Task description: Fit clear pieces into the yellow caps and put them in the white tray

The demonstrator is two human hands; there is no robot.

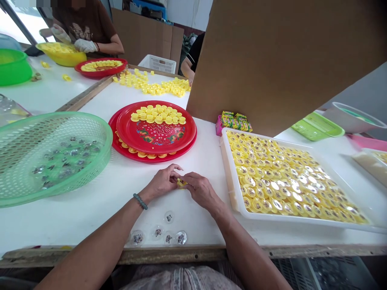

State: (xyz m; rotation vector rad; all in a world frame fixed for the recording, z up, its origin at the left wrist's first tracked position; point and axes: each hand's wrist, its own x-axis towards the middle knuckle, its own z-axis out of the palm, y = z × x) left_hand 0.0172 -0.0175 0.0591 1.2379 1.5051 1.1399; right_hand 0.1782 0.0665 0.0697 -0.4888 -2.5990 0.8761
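Observation:
A small round yellow plastic piece is pinched between my two hands above the white table. My left hand, with a beaded bracelet at the wrist, grips it from the left. From the right, the fingers of my right hand close on the same piece and partly cover it. Several clear domed discs with small printed pictures lie between my forearms near the table edge. Just beyond my hands are stacked red trays, the upper one bearing yellow pieces along its far side.
A green mesh basket with clear discs stands left. At right, a white tray holds rows of yellow pieces with discs. A cardboard sheet rises behind it. Loose yellow pieces lie farther back. A gloved co-worker works at upper left.

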